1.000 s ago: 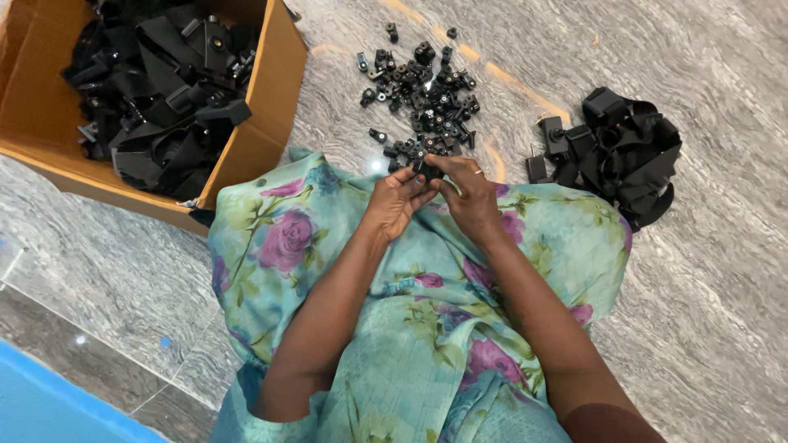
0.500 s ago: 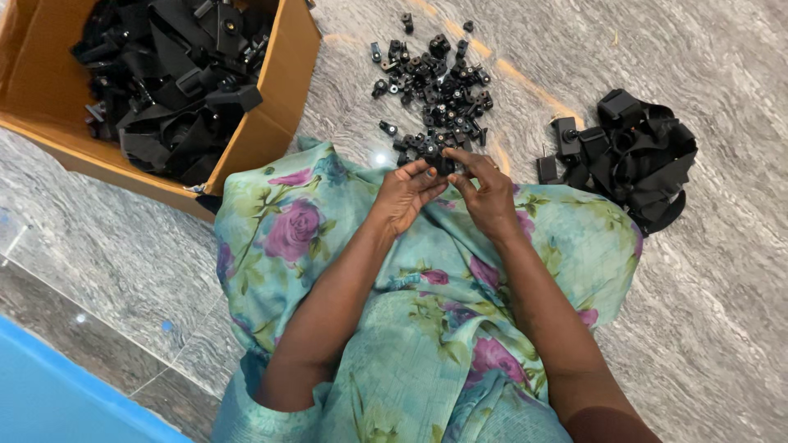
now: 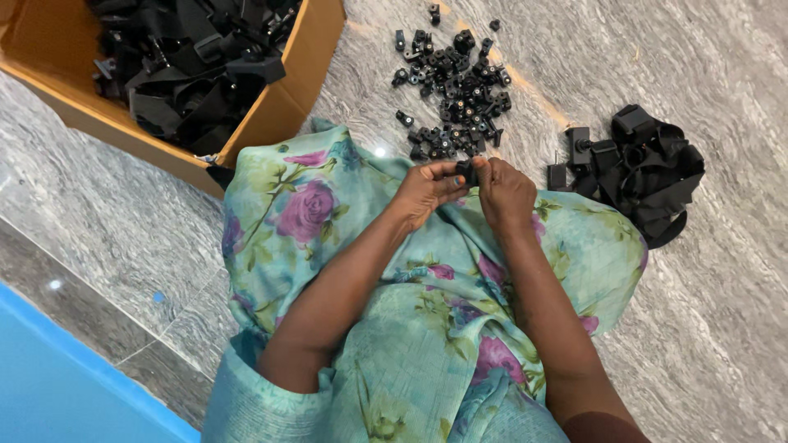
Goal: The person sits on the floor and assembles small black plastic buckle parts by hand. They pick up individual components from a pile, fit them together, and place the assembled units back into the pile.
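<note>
My left hand (image 3: 425, 192) and my right hand (image 3: 506, 190) meet over my lap, fingertips pinched together on a small black plastic piece (image 3: 466, 171). Most of the piece is hidden by my fingers. Just beyond my hands, on the grey stone floor, lies a scatter of several small black plastic parts (image 3: 456, 90). My lap is covered by a teal cloth with pink flowers (image 3: 328, 221).
A cardboard box (image 3: 279, 107) full of black straps and buckles stands at the upper left. A heap of black straps with buckles (image 3: 644, 168) lies on the floor at the right. A blue surface (image 3: 57, 377) fills the lower left corner.
My hands stay together on the small piece. The view has shifted slightly, so the box and the pile of parts sit higher in the picture.
</note>
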